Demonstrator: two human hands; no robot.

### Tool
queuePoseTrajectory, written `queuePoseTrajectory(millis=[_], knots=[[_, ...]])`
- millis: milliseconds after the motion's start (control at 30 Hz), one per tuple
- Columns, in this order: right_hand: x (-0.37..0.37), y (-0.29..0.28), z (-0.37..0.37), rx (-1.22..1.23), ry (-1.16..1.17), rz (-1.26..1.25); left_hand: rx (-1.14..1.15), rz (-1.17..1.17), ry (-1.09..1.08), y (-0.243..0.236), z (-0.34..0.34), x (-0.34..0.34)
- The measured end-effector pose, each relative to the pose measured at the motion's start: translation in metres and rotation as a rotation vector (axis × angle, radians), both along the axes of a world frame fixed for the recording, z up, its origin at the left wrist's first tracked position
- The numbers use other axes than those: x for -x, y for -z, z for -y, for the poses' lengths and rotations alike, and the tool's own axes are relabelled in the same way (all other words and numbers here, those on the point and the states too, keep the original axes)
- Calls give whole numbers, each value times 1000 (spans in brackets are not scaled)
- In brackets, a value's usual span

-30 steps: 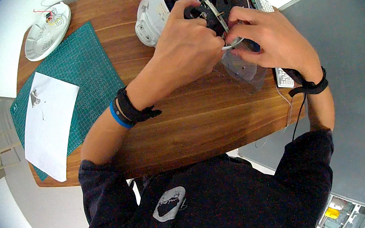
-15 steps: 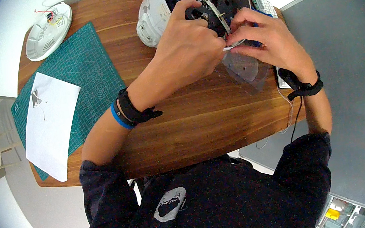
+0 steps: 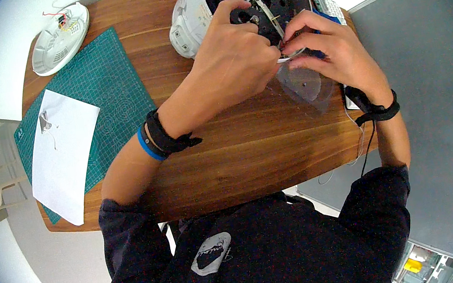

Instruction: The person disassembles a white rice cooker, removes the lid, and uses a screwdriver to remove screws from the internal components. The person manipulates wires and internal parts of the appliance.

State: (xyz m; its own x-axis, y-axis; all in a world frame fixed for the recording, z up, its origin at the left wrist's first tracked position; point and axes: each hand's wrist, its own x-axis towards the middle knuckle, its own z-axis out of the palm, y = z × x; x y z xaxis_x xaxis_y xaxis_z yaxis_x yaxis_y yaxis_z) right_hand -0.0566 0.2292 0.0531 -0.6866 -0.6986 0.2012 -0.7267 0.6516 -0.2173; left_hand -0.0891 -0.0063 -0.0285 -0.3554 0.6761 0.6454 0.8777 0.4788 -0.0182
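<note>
A white round appliance housing (image 3: 187,21) stands at the table's far side, its black, perforated inside facing up. A pale metal strip (image 3: 271,16) lies across that inside. My left hand (image 3: 234,55) reaches over the near rim, its index finger bent onto the parts by the strip. The other left fingers are curled; what they hold is hidden. My right hand (image 3: 329,44) is at the housing's right near rim, thumb and fingers pinched around something small beside a white wire (image 3: 296,52). Its fingertips almost meet my left hand's.
Clear plastic film (image 3: 306,85) lies below my right hand. A green cutting mat (image 3: 113,88) bears a white paper sheet (image 3: 65,159) with a small metal piece (image 3: 45,123). Behind it rests a white vented cover (image 3: 57,49) with wires. A white keyboard (image 3: 329,8) is beyond my right hand.
My right hand has shifted very slightly, its fingers adjusting at the rim. My left hand and the housing stay practically where they were.
</note>
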Motion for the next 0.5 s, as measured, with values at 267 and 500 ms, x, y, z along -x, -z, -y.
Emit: queuePoseTrajectory(millis=[267,500], knots=[[6,-11,0,-96,-68,-57,6,8,8,0,-1,0],[19,-23,10,-334,-284,-270,18,18,4,-2,0,-2]])
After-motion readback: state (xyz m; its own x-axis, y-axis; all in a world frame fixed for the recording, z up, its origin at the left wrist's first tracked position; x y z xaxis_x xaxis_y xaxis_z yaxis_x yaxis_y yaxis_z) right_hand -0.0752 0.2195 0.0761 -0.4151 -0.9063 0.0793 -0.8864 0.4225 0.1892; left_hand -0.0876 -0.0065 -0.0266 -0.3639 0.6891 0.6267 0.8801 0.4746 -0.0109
